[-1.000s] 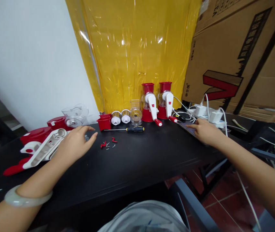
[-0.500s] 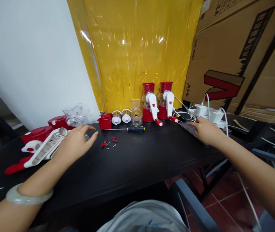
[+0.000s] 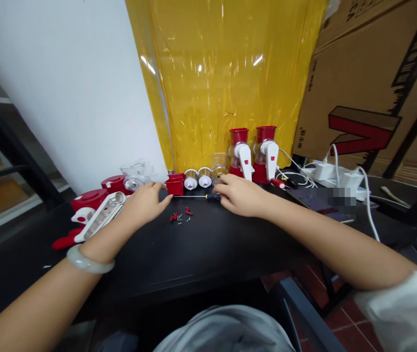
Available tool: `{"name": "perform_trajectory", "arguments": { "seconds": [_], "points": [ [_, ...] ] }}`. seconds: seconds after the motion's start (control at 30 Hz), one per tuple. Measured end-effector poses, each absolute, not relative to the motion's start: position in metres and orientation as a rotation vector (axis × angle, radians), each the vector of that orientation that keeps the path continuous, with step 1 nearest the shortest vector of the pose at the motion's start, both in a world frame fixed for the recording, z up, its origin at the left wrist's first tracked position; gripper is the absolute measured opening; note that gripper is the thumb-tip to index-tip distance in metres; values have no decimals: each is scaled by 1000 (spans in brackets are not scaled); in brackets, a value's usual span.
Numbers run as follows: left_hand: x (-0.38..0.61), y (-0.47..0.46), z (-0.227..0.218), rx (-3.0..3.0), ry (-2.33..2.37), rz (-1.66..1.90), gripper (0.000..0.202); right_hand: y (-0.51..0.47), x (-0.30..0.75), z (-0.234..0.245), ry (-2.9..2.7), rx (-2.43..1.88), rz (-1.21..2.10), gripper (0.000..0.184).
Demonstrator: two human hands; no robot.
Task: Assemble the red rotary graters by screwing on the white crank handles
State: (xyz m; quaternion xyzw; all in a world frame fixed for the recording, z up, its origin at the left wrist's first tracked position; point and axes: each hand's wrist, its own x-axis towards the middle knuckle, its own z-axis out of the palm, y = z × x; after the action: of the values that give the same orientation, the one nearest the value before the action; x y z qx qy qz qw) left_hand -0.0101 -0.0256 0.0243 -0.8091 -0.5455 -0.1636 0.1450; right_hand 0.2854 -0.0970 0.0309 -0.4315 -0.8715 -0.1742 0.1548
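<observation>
My left hand (image 3: 144,204) rests palm down on the black table (image 3: 201,249), fingers loosely spread, next to a white and red plastic housing (image 3: 100,215). My right hand (image 3: 240,195) lies over the handle end of a black and yellow screwdriver (image 3: 197,196), fingers curled on it. Between the hands lie small red clips and several tiny screws (image 3: 180,216). A pale bangle (image 3: 89,261) circles my left wrist.
Along the back stand two red and white hand-crank grinders (image 3: 254,156), drum blades (image 3: 198,178), a small red cup (image 3: 175,186) and clear plastic parts (image 3: 137,175). White chargers and cables (image 3: 331,171) lie right, beneath cardboard boxes (image 3: 373,88). Yellow film (image 3: 226,73) hangs behind.
My right hand left the flat device near the chargers and moved left onto the screwdriver handle. The view shifted left. My left hand stayed by the white housing.
</observation>
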Motion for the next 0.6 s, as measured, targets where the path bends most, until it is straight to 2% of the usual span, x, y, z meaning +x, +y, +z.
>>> {"name": "perform_trajectory", "arguments": {
  "seconds": [0.17, 0.33, 0.5, 0.6],
  "points": [
    [-6, -11, 36, -2298, -1680, -505, 47, -33, 246, 13, -2575, -1425, -347, 33],
    [2, 7, 37, -2341, -1654, -541, 45, -21, 250, -13, -2459, -1556, -418, 37],
    [58, 35, 62, -2542, -1561, -827, 64, -24, 260, -22, -2413, -1678, -395, 40],
    [109, 46, 77, -2569, -1559, -860, 66, -21, 263, -23, -2434, -1696, -336, 40]
  ]
}}
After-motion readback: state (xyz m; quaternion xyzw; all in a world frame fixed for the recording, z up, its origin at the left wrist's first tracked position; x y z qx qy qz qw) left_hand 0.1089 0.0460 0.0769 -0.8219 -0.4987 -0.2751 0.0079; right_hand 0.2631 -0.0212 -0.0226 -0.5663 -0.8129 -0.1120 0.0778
